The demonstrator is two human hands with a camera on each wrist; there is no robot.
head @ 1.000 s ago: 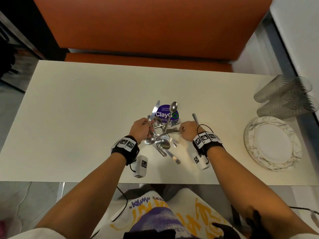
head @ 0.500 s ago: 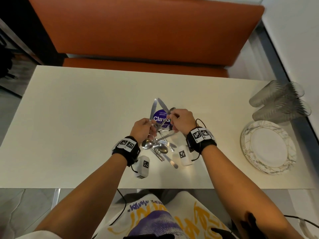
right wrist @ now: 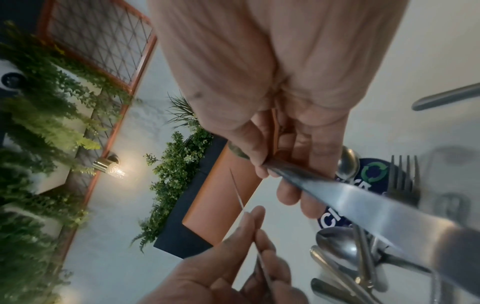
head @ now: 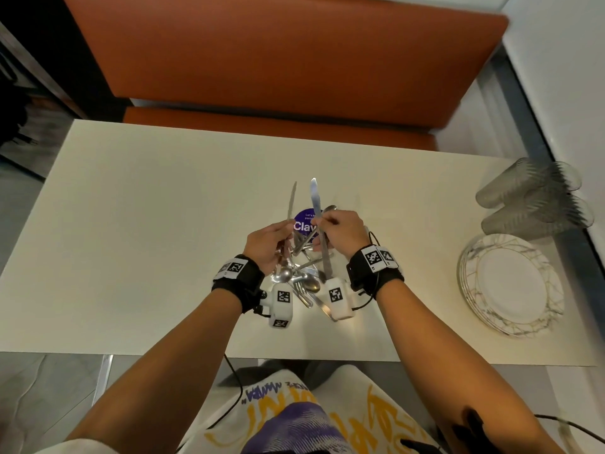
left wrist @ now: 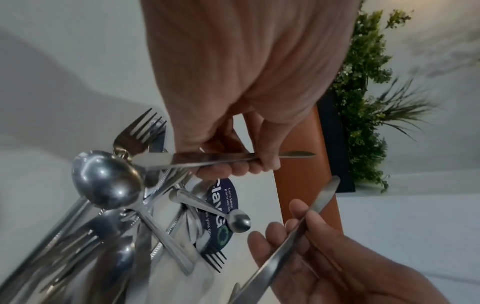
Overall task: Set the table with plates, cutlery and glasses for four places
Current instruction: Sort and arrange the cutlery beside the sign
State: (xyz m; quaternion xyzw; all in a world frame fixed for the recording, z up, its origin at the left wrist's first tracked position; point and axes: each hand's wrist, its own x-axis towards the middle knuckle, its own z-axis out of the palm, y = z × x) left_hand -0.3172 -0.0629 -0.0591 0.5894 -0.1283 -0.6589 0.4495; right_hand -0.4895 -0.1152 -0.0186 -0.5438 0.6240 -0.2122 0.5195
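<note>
My left hand (head: 278, 234) grips a table knife (head: 291, 201) by the handle, blade pointing away over the table. My right hand (head: 322, 231) pinches a second knife (head: 316, 198), which stands almost parallel and just to the right of the first. In the left wrist view the left hand's fingers (left wrist: 246, 164) curl round its knife (left wrist: 207, 160); a spoon bowl (left wrist: 109, 181) and fork tines (left wrist: 140, 131) show close by, and I cannot tell whether that hand holds them. Beneath both hands lies the cutlery pile (head: 304, 283). Stacked plates (head: 510, 283) and tipped-over glasses (head: 530, 198) are at the right.
The cutlery lies on a white table (head: 147, 224) partly over a round purple sticker (head: 302, 222). An orange bench (head: 278, 54) runs along the far side. The plates sit near the table's right front corner, the glasses behind them by the wall.
My right hand has lifted a knife out of the pile and brought it upright beside the left hand's knife. The left hand has kept its knife and risen slightly.
</note>
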